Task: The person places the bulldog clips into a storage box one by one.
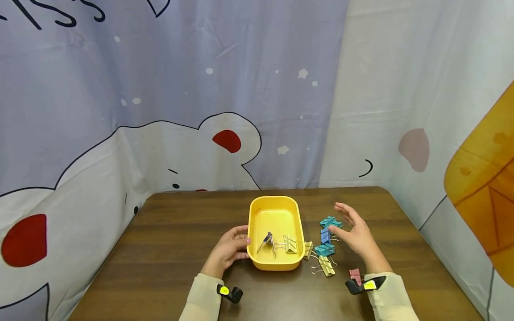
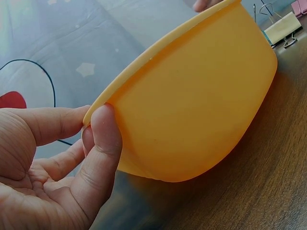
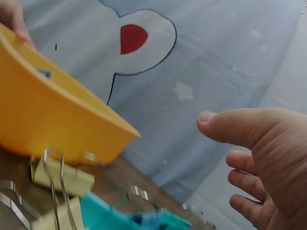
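- Wooden table (image 1: 168, 256): dark brown, striped grain; it bears the tray and the loose clips.
- Yellow tray (image 1: 275, 220): on the table, between the two hands. It should prove light and somewhat flexible, probably smooth plastic and hard to break; the rim is the best hold, thumb on one face and fingers on the other. It is deep, rounded at the corners, longer than wide.
- Left hand (image 1: 228, 249): pinches the tray's rim on its left long side.
- Right hand (image 1: 359, 234): holds nothing; thumb and fingers stand apart, beside the loose clips.
- Loose binder clips, right of the tray: each should feel light, with a stiff spring and slick wire handles; the folded spine looks the surest place to pinch. Two yellow ones lie nearest, the upper yellow clip (image 1: 308, 250) just beside the tray wall, the lower yellow clip (image 1: 326, 266) with handles splayed. Above come a teal clip (image 1: 325, 249), a blue clip (image 1: 325, 236) and a far teal heap (image 1: 330, 221), perhaps more than one clip, since the right wrist view blurs there. A pink clip (image 1: 355, 276) lies by the right wrist.
- Clips inside the tray, near its front end: a pale yellow clip (image 1: 291, 245) and a dark blue clip (image 1: 269, 237), handles splayed.
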Motion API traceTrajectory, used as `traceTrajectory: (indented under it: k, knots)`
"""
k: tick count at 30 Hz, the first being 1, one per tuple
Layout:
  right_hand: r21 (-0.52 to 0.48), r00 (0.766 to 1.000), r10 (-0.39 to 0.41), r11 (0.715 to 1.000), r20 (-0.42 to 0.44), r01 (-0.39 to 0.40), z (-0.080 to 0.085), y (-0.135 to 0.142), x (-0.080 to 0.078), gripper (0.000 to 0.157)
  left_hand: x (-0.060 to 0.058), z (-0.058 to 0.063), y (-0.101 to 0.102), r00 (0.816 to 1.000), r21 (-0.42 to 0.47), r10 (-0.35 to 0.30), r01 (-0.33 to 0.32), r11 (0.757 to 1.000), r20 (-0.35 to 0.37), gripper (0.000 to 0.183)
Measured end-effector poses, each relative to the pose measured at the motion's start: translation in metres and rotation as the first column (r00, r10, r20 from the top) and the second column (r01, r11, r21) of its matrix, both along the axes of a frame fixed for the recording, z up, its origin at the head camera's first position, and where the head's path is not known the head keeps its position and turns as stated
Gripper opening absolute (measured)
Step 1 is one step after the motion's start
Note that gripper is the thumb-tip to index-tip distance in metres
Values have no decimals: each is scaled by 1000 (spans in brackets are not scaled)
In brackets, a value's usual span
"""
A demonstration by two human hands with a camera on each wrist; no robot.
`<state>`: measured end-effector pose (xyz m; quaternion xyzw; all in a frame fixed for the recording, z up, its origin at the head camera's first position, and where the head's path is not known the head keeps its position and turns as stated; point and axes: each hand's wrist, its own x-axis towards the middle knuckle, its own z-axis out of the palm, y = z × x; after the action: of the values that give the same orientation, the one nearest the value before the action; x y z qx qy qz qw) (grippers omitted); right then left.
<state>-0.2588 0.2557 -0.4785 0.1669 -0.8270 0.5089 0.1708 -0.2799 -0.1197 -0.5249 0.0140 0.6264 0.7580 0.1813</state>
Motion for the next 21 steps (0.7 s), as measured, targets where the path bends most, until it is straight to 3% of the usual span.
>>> traceTrajectory:
  k: [5, 11, 15, 21]
  knots:
    - [32, 1000, 3, 999, 15, -3, 3, 14, 22, 64, 1, -1, 1, 1000, 0, -8, 8, 1000, 5, 54]
    - [-25, 996, 91, 996, -6, -91, -24, 46, 32, 67, 0, -1, 0, 1000, -10, -3, 3, 1000, 1, 54]
    - [-14, 990, 143, 990, 2, -143, -43, 64, 35, 69, -1, 0, -1, 1000, -12, 0, 0, 1000, 8, 54]
    - [-11, 974, 222, 975, 54, -222, -56, 77, 45, 71, -2, -1, -1, 1000, -13, 1, -1, 1000, 14, 52]
